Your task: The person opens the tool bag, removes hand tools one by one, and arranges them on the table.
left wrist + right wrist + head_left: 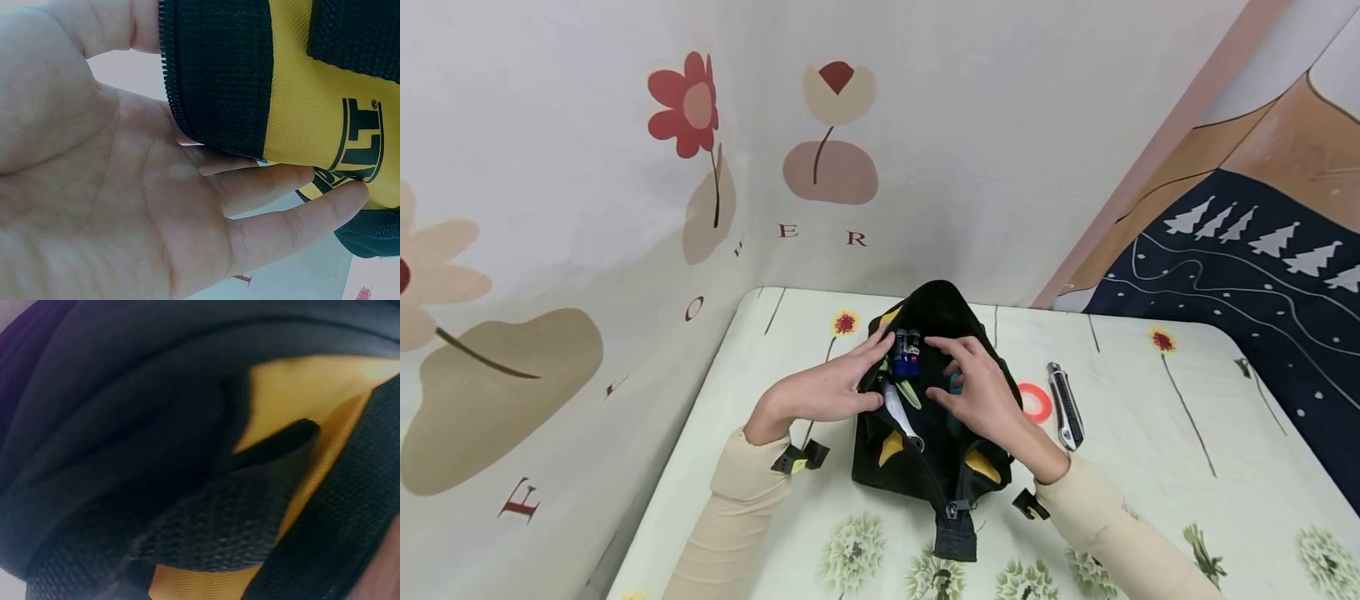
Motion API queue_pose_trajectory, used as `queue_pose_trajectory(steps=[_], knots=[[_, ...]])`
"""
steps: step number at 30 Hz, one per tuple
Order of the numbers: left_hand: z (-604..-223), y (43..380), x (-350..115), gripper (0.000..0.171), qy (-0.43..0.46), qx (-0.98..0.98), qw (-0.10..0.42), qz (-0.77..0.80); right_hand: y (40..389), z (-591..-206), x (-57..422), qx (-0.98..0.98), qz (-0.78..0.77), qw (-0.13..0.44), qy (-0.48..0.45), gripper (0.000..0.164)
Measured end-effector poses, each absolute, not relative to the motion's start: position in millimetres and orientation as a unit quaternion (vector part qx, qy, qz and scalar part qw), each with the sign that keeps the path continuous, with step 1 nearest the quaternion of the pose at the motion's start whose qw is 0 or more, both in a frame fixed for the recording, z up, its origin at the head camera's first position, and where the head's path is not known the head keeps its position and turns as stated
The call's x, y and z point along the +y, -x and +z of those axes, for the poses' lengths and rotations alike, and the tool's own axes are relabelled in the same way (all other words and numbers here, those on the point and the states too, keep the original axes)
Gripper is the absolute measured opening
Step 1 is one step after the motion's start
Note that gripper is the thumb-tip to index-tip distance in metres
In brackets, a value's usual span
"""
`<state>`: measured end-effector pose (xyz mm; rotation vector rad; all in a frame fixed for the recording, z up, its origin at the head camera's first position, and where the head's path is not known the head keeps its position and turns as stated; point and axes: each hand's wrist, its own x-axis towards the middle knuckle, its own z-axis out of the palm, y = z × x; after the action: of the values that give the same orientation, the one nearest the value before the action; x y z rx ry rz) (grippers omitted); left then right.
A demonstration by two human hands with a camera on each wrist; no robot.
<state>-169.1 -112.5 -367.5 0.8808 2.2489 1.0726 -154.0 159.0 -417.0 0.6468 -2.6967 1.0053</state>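
A black and yellow zippered bag (pixel 925 467) stands open on the table. Inside it lie two blue glue sticks (pixel 907 353), a long white-and-silver object (pixel 897 408), a pale green piece (pixel 912 394) and a partly hidden teal thing (pixel 956 383). My left hand (pixel 831 390) rests against the bag's left rim, its fingers fairly straight; the left wrist view shows two fingers along the yellow outer side (pixel 312 125). Over the mouth hovers my right hand (pixel 976 385), fingers spread and loosely bent beside the glue sticks. Only bag fabric (pixel 206 519) fills the right wrist view.
Right of the bag lie a red-orange tape ring (pixel 1036 403) and a box cutter (pixel 1065 406). The bag's zipper end and strap (pixel 955 533) point toward me. Patterned walls (pixel 940 167) border the flowered table (pixel 1135 400) behind and at the left.
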Motion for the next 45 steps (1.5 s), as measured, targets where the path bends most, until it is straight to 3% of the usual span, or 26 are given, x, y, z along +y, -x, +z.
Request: queue_pose_trajectory(steps=[29, 45], knots=[[-366.7, 170.8, -111.3, 0.088, -0.324, 0.826, 0.248, 0.389, 178.6, -445.0, 162.5, -0.957, 0.234, -0.007, -0.174, 0.087], [-369.1, 170.4, -112.7, 0.087, -0.332, 0.820, 0.247, 0.395, 179.1, -457.8, 161.8, -0.963, 0.205, -0.026, -0.174, 0.088]])
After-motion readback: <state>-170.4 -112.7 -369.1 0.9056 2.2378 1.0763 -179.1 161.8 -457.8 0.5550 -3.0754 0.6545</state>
